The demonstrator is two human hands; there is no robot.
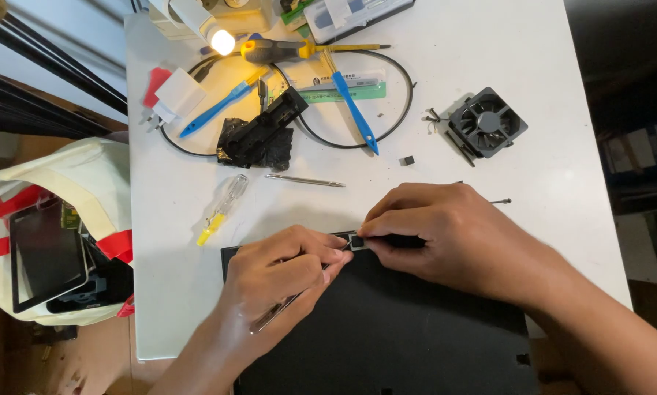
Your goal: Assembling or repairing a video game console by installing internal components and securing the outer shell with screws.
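The left hand (pixel 281 274) grips a slim tool (pixel 273 314), probably tweezers, tip aimed at a small black square part (pixel 357 241). The right hand (pixel 445 234) pinches that part steady on the black case (pixel 387 329) at the table (pixel 548 175) edge.

Place: I read this as a home repair bench for electronics, not a factory line

Surface: I see a white table (pixel 562 146) strewn with loose tools; a lit small lamp (pixel 221 41) at its far edge

Tools: blue plastic pry tools (pixel 357 117); a yellow-handled screwdriver (pixel 284 50); a clear-handled screwdriver (pixel 222 208); a thin metal pick (pixel 304 180)

Parts: a black cooling fan (pixel 488 121) lying loose; small screws (pixel 432 115) beside it; a black cable loop (pixel 398 110)

Surroundings: a cloth bag (pixel 87 190) with a dark tablet-like panel (pixel 46 252) just off the table's left edge; wooden floor below
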